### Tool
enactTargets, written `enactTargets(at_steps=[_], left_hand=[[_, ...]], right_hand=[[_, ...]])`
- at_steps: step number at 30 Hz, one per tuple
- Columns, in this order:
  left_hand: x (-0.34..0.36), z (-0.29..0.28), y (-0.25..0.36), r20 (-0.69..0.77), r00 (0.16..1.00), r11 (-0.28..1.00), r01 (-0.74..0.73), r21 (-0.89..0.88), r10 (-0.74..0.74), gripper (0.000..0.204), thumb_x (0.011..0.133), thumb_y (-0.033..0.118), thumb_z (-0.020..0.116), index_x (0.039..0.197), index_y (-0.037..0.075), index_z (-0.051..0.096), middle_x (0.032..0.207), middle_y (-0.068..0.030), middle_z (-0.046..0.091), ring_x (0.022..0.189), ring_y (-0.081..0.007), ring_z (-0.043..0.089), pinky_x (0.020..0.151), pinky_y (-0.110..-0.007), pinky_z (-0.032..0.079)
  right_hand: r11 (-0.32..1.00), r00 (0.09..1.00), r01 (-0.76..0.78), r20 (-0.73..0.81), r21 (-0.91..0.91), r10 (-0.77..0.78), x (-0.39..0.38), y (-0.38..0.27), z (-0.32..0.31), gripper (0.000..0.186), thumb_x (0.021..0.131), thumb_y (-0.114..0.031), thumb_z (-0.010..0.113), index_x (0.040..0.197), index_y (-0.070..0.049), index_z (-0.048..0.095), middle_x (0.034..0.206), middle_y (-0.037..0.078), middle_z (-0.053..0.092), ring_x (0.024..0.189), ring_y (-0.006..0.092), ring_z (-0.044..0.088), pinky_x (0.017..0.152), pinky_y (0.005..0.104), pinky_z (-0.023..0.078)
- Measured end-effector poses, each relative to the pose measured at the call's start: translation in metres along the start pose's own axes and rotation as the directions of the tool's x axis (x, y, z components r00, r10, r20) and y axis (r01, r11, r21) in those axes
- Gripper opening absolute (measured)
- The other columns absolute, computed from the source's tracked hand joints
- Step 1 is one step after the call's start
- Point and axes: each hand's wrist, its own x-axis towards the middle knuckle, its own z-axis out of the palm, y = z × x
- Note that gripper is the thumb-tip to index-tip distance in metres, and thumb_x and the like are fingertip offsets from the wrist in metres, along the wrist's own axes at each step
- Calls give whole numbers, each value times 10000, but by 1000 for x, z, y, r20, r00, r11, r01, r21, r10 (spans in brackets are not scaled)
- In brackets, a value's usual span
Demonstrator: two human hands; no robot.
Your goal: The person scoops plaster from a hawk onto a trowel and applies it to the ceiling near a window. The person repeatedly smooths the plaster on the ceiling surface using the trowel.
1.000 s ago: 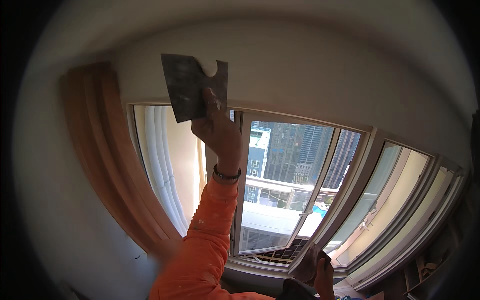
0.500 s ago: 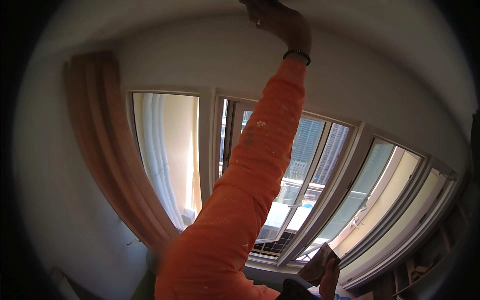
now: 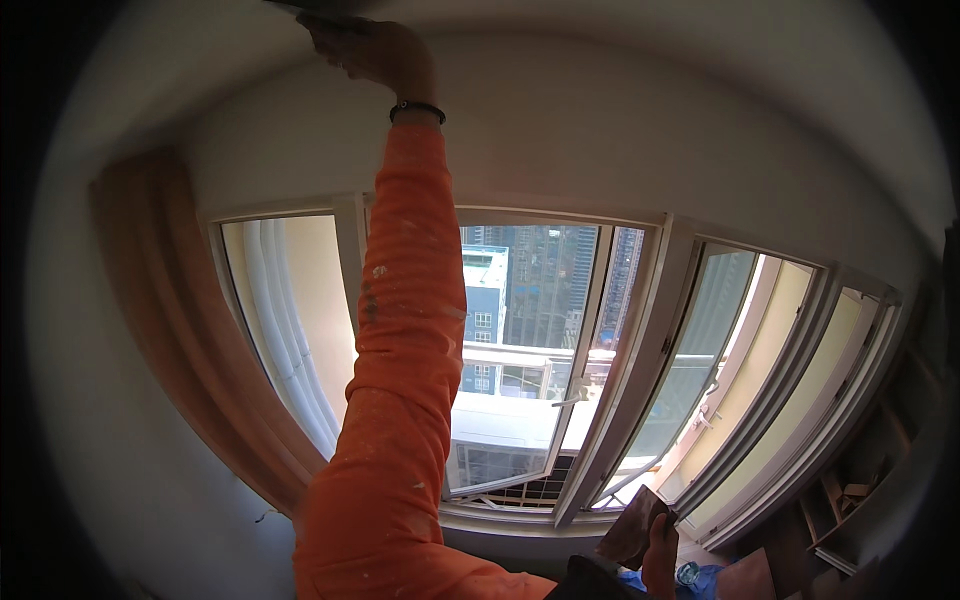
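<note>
My left hand (image 3: 375,52) is raised high at the top of the view, closed on a dark flat scraper blade (image 3: 290,8) that is partly cut off by the frame. The blade is against or very near the pale ceiling (image 3: 200,60); I cannot tell whether it touches. My orange, paint-flecked sleeve (image 3: 405,310) crosses in front of the window. Low at the right, my right hand (image 3: 658,555) is closed on a second dark, smeared blade (image 3: 630,525), held in front of the windowsill.
A brown curtain (image 3: 180,300) hangs at the left. Wide windows (image 3: 680,230) with opened sashes show tall buildings outside. At the lower right are a wooden shelf unit (image 3: 870,460), blue material (image 3: 700,585) and a brownish board (image 3: 745,575).
My left hand rose with its blade from in front of the window to the ceiling, then shifted left. My right hand stays low, still holding its blade.
</note>
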Motion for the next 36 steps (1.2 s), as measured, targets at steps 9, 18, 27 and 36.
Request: enactTargets(at_steps=[9, 18, 27, 36], left_hand=[[-153, 103, 69, 42, 999, 1000, -27, 15, 26, 629, 1045, 72, 411, 1625, 43, 169, 1586, -234, 313, 1400, -395, 414, 1089, -542, 382], [-290, 97, 265, 263, 965, 930, 105, -352, -9, 849, 919, -16, 578, 1637, 51, 130, 1633, -252, 244, 1459, -439, 308, 1142, -617, 272], [-180, 5, 93, 135, 987, 884, 137, -448, -84, 556, 1080, 89, 347, 1611, 16, 199, 1433, -260, 447, 1248, -349, 533, 1038, -459, 438], [80, -25, -72, 20, 1000, 999, 15, -34, -15, 605, 1032, 76, 398, 1595, 2, 191, 1447, -239, 433, 1271, -366, 529, 1062, -494, 446]], right_hand=[[1000, 972, 7, -235, -6, -8, -11, 55, -36, 744, 1062, -562, 462, 1381, 109, 504, 1330, 267, 564, 1272, 379, 509, 1088, 415, 373], [870, 996, -69, -17, 488, 88, -14, 84, -54, 609, 1092, -454, 466, 1482, 14, 466, 1395, 121, 580, 1212, 225, 579, 1001, 352, 503], [890, 988, -138, 0, 434, 153, 2, 70, -48, 646, 1081, -478, 486, 1438, 61, 491, 1347, 148, 591, 1207, 229, 555, 1035, 337, 447], [990, 999, -13, -40, 140, 19, 21, 21, -23, 702, 1071, -524, 477, 1401, 95, 503, 1344, 204, 581, 1247, 278, 537, 1080, 360, 397]])
